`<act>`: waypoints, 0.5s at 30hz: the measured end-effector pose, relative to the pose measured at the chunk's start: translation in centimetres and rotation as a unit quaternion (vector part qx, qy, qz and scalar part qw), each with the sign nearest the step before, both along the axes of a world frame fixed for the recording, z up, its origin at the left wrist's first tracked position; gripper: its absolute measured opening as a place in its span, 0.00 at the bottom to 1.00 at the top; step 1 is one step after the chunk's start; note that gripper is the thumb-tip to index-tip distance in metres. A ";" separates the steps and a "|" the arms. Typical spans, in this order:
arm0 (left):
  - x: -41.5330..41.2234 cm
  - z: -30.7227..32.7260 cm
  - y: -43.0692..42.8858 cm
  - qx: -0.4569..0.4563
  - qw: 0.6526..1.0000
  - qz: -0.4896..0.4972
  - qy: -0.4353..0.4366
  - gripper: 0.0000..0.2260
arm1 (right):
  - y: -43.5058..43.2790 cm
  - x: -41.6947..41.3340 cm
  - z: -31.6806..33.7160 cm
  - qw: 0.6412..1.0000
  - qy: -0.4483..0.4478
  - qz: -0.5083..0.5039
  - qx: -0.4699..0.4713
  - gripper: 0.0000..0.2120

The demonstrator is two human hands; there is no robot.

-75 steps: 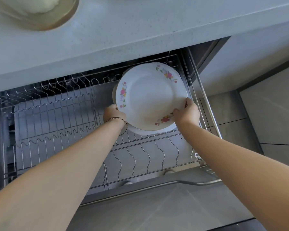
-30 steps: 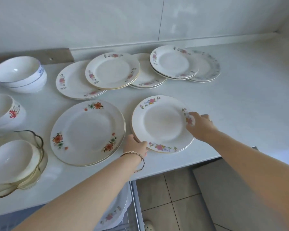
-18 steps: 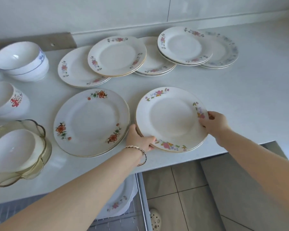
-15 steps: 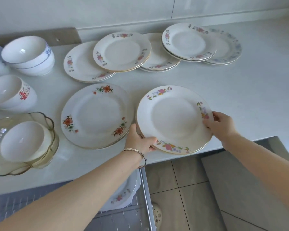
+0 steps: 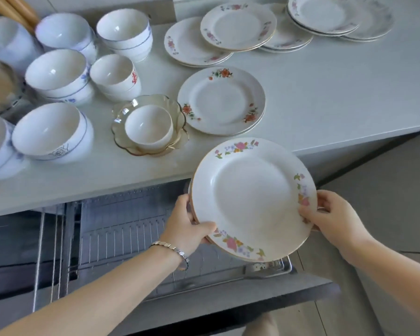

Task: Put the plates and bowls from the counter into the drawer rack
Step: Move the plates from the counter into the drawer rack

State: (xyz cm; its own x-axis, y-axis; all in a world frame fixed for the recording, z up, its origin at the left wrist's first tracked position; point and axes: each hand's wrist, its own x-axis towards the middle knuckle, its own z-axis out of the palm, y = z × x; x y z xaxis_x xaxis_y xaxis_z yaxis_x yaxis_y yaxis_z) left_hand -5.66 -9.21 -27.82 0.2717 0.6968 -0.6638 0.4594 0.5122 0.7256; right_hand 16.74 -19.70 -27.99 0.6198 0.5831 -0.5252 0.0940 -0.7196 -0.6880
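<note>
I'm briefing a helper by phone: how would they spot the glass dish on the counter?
On the grey counter, look just left of the orange-flowered plate. The glass dish is the only amber see-through piece, scalloped, holding a small white bowl.

A white pink-flowered plate (image 5: 252, 197), tilted, hangs over the open wire drawer rack (image 5: 121, 229), its rim gripped by the left hand (image 5: 187, 226) and right hand (image 5: 330, 214). More floral plates (image 5: 221, 100) and white bowls (image 5: 56, 71) sit on the surface (image 5: 337, 93).
</note>
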 end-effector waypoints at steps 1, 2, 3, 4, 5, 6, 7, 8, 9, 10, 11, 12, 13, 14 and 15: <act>-1.6 -0.4 -0.7 -0.019 1.000 0.004 0.005 0.24 | -0.7 -1.6 -0.7 1.000 0.006 0.003 -0.010 0.16; -3.1 -1.0 -1.3 -0.041 0.999 0.007 0.015 0.24 | -1.4 -3.1 -1.4 1.000 0.011 0.008 -0.024 0.17; -4.2 -1.6 -1.9 -0.064 0.998 0.012 0.024 0.23 | -2.1 -4.4 -2.1 0.999 0.019 0.009 -0.039 0.17; -5.3 -2.4 -2.4 -0.087 0.995 0.021 0.032 0.23 | -2.6 -5.5 -2.9 0.998 0.030 0.009 -0.053 0.16; -6.0 -3.1 -2.7 -0.111 0.993 0.028 0.039 0.23 | -3.0 -6.5 -3.8 0.997 0.045 0.008 -0.065 0.16; -6.6 -4.1 -2.8 -0.131 0.990 0.033 0.048 0.23 | -3.2 -7.2 -4.8 0.995 0.061 0.007 -0.079 0.16; -7.0 -5.2 -2.7 -0.147 0.987 0.036 0.059 0.23 | -3.2 -7.8 -5.8 0.993 0.074 0.006 -0.092 0.17; -7.3 -6.4 -2.5 -0.161 0.984 0.043 0.069 0.23 | -3.0 -8.2 -7.0 0.991 0.080 0.006 -0.106 0.16; -7.4 -7.8 -2.1 -0.174 0.981 0.050 0.075 0.24 | -2.7 -8.4 -8.2 0.989 0.082 0.007 -0.119 0.14; -7.4 -9.2 -1.7 -0.181 0.978 0.054 0.084 0.27 | -2.1 -8.5 -9.4 0.989 0.079 0.010 -0.128 0.10; -7.2 -10.7 -1.3 -0.181 0.977 0.054 0.097 0.29 | -1.4 -8.5 -10.6 0.988 0.075 0.013 -0.131 0.07; -6.9 -12.1 -0.8 -0.177 0.976 0.049 0.114 0.31 | -0.6 -8.3 -11.9 0.988 0.068 0.018 -0.134 0.05; -6.4 -13.6 -0.3 -0.171 0.976 0.046 0.130 0.32 | 0.2 -8.1 -13.1 0.989 0.062 0.021 -0.132 0.05; -5.9 -14.8 0.3 -0.168 0.975 0.045 0.140 0.32 | 1.0 -7.8 -14.4 0.990 0.056 0.024 -0.131 0.04; -5.3 -16.1 1.0 -0.166 0.974 0.044 0.145 0.31 | 1.8 -7.5 -15.8 0.990 0.053 0.026 -0.128 0.03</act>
State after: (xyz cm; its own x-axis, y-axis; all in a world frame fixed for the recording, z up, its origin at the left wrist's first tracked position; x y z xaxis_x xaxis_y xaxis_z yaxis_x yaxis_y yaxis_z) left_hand -11.00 -8.23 -43.93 -0.0124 0.4421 -0.8969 0.5644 0.7435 0.3587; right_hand 9.27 -17.94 -43.75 0.5263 0.4512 -0.7207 0.0717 -0.8681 -0.4912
